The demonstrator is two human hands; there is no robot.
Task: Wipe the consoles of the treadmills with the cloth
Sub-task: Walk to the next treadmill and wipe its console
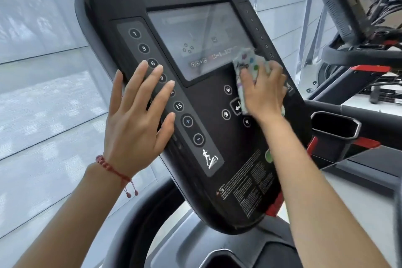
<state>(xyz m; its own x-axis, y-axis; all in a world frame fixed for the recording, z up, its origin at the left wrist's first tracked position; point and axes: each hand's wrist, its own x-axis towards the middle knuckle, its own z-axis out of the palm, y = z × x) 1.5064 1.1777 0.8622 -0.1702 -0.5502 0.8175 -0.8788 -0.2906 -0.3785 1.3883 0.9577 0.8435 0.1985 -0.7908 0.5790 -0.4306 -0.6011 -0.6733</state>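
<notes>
The right hand [264, 93] pressed flat on a white cloth [248, 65] with coloured dots, fingers wrapped over it, at the lower right corner of the screen [195, 35]. The left hand [134, 122] lay open, fingers spread, holding nothing, against the column of round buttons [161, 76] marked 1, 3, 6, 15, plus and minus. The glossy black console [152, 2], rounded and tilted leftward, read "STAR TRAC". A red cord bracelet [113, 169] circled the left wrist. A second treadmill [348, 28] stood to the right.

The left hand [139, 119] is raised, palm forward, fingers spread flat and straight. The right hand [264, 91] reaches up, fingers curled over and pressing down. Both forearms are bare.
</notes>
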